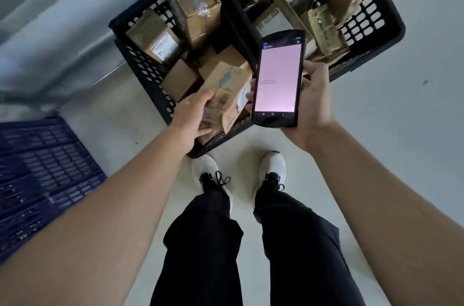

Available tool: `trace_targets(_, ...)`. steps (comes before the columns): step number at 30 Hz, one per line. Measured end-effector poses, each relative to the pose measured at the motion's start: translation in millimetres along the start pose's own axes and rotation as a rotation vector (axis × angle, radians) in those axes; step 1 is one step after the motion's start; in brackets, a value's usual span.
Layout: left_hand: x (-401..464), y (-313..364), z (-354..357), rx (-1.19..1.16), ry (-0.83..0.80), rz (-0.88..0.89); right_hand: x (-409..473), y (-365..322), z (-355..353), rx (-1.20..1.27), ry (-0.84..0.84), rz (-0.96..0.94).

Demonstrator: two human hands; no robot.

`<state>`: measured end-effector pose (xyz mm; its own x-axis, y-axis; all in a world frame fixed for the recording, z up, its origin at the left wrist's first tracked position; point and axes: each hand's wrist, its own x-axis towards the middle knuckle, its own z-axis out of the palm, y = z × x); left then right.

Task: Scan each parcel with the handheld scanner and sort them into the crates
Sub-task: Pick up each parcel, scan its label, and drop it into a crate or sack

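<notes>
1. Black crate (pixel 386 29), far R, packed w/ boxes; second black crate (pixel 140 59) just beside it, also full. Blue crate (pixel 45 167) well apart on L, contents not visible.
2. Handheld scanner (pixel 277 79), pink screen up, sits in right hand (pixel 311 107), fingers wrapped round its back & edges.
3. Parcel (pixel 227 97), taped cardboard, held over near crate's corner by left hand (pixel 192 115), thumb & fingers curled round its end.
4. Risk: barcode side faces up while scanner head points away, so prob no read; one-end grip may let parcel slip back among unsorted ones.
</notes>
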<state>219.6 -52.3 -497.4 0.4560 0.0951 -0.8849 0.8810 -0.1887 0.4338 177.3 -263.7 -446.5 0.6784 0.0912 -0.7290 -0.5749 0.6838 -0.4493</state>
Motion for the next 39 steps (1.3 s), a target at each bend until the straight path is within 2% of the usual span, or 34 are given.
trace_targets(4, -66, 34, -39, -0.243, -0.043, -0.024, -46, -19, 44, -0.036, -0.005, -0.019)
trace_targets(8, -128, 75, -77, -0.413, -0.078, 0.056, -94, -46, 103, -0.080, -0.028, -0.076)
trace_targets(16, -250, 154, -136, -0.502, -0.185, 0.274, -201, -95, 215, -0.109, -0.119, -0.231)
trace_targets(21, -331, 191, -163, -0.669, -0.289, 0.409, -268, -123, 270, -0.104, -0.130, -0.312)
trace_targets(25, -403, 209, -172, -0.766, -0.352, 0.501, -325, -151, 303, -0.128, -0.229, -0.359)
trace_targets(28, -455, 214, -172, -0.813, -0.330, 0.578, -369, -167, 326, -0.154, -0.318, -0.380)
trace_targets(31, -507, 215, -176, -0.799, -0.277, 0.659, -414, -177, 342, -0.149, -0.417, -0.403)
trace_targets(39, -624, 214, -213, -0.498, -0.187, 1.019, -505, -185, 381, -0.102, -0.559, -0.386)
